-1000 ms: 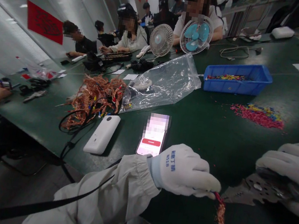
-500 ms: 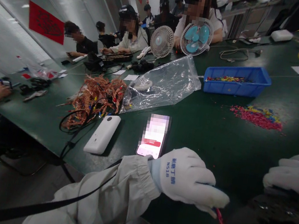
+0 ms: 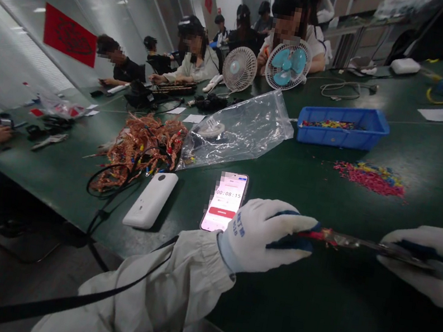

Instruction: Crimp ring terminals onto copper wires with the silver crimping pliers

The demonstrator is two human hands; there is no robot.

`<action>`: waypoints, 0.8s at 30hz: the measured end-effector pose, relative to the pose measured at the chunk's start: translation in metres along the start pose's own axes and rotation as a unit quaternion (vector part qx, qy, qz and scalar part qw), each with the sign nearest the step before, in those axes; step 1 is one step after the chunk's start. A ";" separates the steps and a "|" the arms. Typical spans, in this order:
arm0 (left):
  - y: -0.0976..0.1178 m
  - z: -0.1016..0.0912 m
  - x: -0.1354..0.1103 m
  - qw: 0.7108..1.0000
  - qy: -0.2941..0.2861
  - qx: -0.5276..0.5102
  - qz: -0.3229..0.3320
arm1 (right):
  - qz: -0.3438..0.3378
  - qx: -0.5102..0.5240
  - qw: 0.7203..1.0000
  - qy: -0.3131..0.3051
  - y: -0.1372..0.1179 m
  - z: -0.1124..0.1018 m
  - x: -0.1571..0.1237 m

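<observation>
Your red-sleeved wire end lies level, fed into the flat metal stripping tool, above the table.

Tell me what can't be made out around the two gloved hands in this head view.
- Red wire: its end is hidden inside the left hand.
- Tool: seen edge-on, its handles are covered by the right hand.
- Blue bin: contents too small.

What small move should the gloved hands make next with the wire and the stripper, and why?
Probably pull apart: the left hand pinches the red wire, whose end sits in the stripper gripped by the right hand. Wire and tool lie in one line above the table, so a straight pull should slide the insulation off.
</observation>
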State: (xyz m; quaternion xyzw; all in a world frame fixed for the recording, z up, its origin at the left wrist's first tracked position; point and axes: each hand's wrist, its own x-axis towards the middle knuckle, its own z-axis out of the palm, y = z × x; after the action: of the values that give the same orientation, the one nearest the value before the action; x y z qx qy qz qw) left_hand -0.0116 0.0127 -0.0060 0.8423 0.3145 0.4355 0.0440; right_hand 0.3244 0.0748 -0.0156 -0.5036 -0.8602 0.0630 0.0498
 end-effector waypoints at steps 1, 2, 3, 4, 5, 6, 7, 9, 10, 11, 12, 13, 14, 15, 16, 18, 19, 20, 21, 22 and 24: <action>0.001 0.000 0.000 1.000 -0.002 0.010 -0.005 | 0.014 0.031 0.999 -0.041 -0.003 -0.002 0.002; 0.002 0.000 0.000 1.000 -0.007 0.016 -0.008 | 0.025 0.051 0.996 -0.073 -0.005 -0.003 0.003; 0.003 0.000 -0.001 1.000 -0.014 0.018 -0.008 | 0.031 0.056 0.994 -0.089 -0.008 -0.005 0.004; 0.003 0.001 -0.001 1.000 -0.018 0.016 -0.008 | 0.034 0.055 0.993 -0.097 -0.010 -0.005 0.005; 0.003 0.001 -0.002 1.000 -0.019 0.012 -0.008 | 0.036 0.054 0.993 -0.101 -0.012 -0.006 0.006; 0.003 0.002 -0.002 1.000 -0.020 0.004 -0.011 | 0.040 0.055 0.992 -0.103 -0.013 -0.006 0.006; 0.003 0.002 -0.002 1.000 -0.019 -0.006 -0.016 | 0.047 0.058 0.992 -0.103 -0.014 -0.007 0.006; 0.002 0.002 -0.002 0.999 -0.015 -0.029 -0.038 | 0.070 0.069 0.990 -0.105 -0.015 -0.008 0.007; 0.001 0.002 -0.001 0.998 -0.016 -0.034 -0.047 | 0.083 0.077 0.988 -0.109 -0.015 -0.009 0.007; 0.001 0.002 -0.001 0.998 -0.016 -0.033 -0.051 | 0.097 0.086 0.985 -0.113 -0.015 -0.011 0.008; 0.001 0.002 0.000 0.998 -0.015 -0.027 -0.051 | 0.112 0.095 0.982 -0.118 -0.016 -0.012 0.008; 0.001 0.001 0.000 0.999 -0.012 -0.021 -0.047 | 0.125 0.104 0.979 -0.123 -0.016 -0.014 0.009; 0.002 0.001 0.001 0.999 -0.009 -0.014 -0.042 | 0.135 0.111 0.976 -0.128 -0.017 -0.016 0.009; 0.003 0.000 0.001 0.999 -0.005 -0.009 -0.038 | 0.144 0.116 0.974 -0.133 -0.018 -0.018 0.010; 0.003 0.000 0.001 0.999 -0.003 -0.007 -0.035 | 0.150 0.118 0.972 -0.138 -0.019 -0.019 0.010; 0.005 0.000 0.001 0.999 -0.008 -0.009 -0.040 | 0.153 0.120 0.970 -0.148 -0.021 -0.022 0.011; 0.006 0.000 0.000 0.999 -0.014 -0.012 -0.046 | 0.150 0.118 0.970 -0.152 -0.022 -0.022 0.011; 0.006 0.000 0.000 0.998 -0.020 -0.014 -0.054 | 0.147 0.114 0.970 -0.155 -0.023 -0.023 0.011; 0.006 0.000 -0.001 0.998 -0.027 -0.018 -0.063 | 0.142 0.109 0.971 -0.158 -0.024 -0.023 0.012; 0.006 0.000 -0.001 0.997 -0.034 -0.023 -0.071 | 0.138 0.105 0.972 -0.158 -0.024 -0.023 0.012; 0.005 0.001 -0.002 0.994 -0.047 -0.040 -0.086 | 0.126 0.098 0.976 -0.149 -0.025 -0.022 0.012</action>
State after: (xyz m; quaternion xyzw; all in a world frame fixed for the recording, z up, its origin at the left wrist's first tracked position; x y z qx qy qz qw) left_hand -0.0090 0.0076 -0.0063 0.8293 0.3655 0.4024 0.1298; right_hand 0.3006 0.0745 0.0108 -0.5851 -0.7774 0.2275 -0.0382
